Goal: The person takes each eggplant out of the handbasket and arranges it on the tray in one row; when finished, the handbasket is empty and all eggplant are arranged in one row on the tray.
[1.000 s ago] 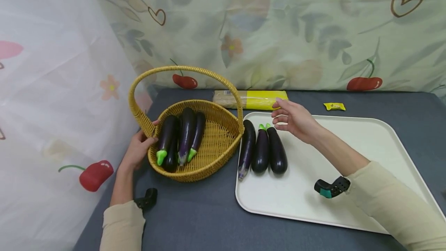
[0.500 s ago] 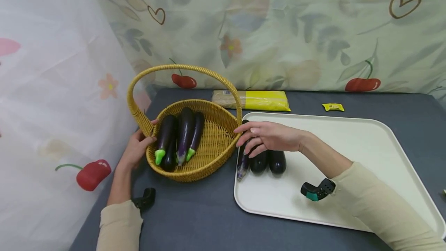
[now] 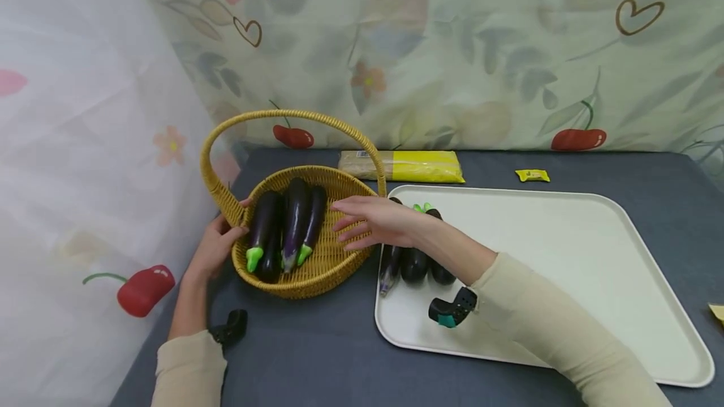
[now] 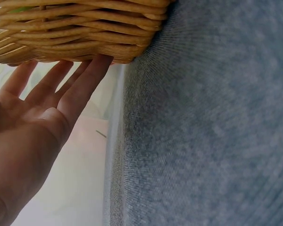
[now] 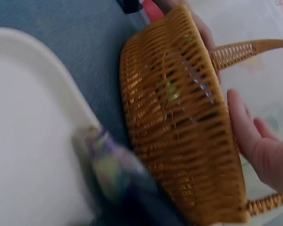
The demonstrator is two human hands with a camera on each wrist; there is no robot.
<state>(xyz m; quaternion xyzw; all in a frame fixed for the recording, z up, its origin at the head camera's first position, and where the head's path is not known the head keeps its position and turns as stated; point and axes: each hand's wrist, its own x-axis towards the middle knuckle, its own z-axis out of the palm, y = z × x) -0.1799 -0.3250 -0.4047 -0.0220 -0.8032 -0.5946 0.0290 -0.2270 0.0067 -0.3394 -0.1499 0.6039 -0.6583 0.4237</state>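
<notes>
A wicker basket with a tall arched handle holds several dark purple eggplants, grouped on its left side. My left hand grips the basket's left rim at the foot of the handle; the left wrist view shows its fingers against the outer weave. Over the right part of the basket reaches my right hand, holding nothing, its fingers slightly bent and pointing left. Three more eggplants lie side by side at the left end of a white tray, partly hidden beneath my right wrist.
Behind the basket and tray lies a long packet, part yellow and part clear. A small yellow wrapped item sits beyond the tray's far edge. Patterned cloth hangs behind the grey table and along its left side.
My right hand has moved left, from above the tray and its eggplants to over the basket. The left hand stays at the basket's rim. The view has shifted slightly.
</notes>
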